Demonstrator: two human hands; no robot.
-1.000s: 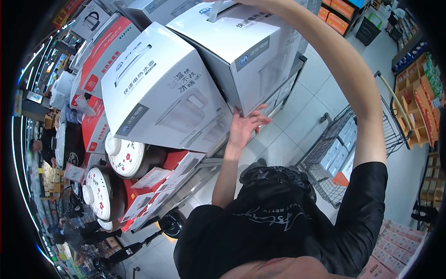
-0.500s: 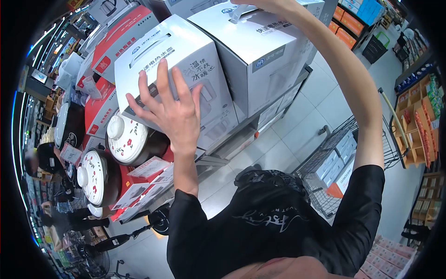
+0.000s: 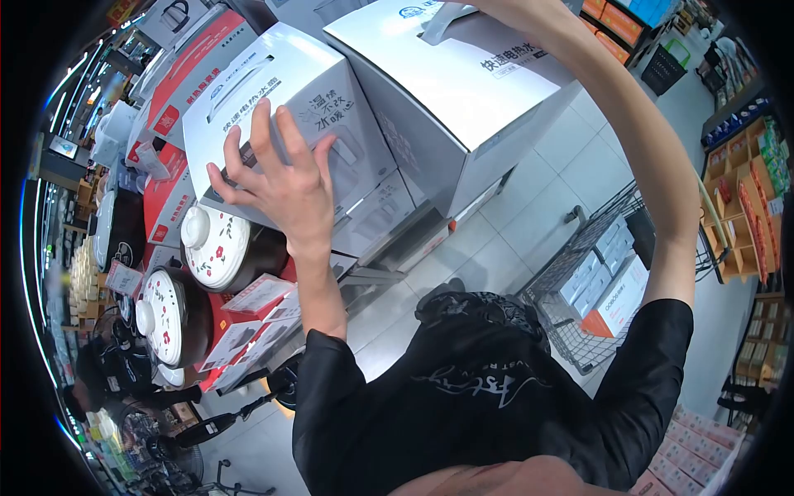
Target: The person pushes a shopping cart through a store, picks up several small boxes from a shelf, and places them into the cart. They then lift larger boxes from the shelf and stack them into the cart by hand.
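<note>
Two white and grey electric kettle boxes stand side by side at the top. My left hand (image 3: 279, 186) lies with fingers spread against the near corner of the left kettle box (image 3: 364, 140); its thumb is apart from the fingers. At the top edge, my right hand (image 3: 488, 5) is partly cut off. It is at the carry handle (image 3: 447, 21) of the right kettle box (image 3: 430, 74) and appears closed around it. That box is tilted, its near end over the shelf's edge.
Two lidded pots with flower patterns, a lower pot (image 3: 169, 331) and an upper pot (image 3: 219, 256), stand left of my forearm. Red boxes (image 3: 169, 186) are stacked behind. A wire shopping cart (image 3: 571, 339) with boxes is at my right. A black basket (image 3: 664, 70) stands on the floor.
The right kettle box has shifted toward me and tilted, its handle drawn up by my right hand. My left hand stays against the left box; the whole view has shifted slightly.
</note>
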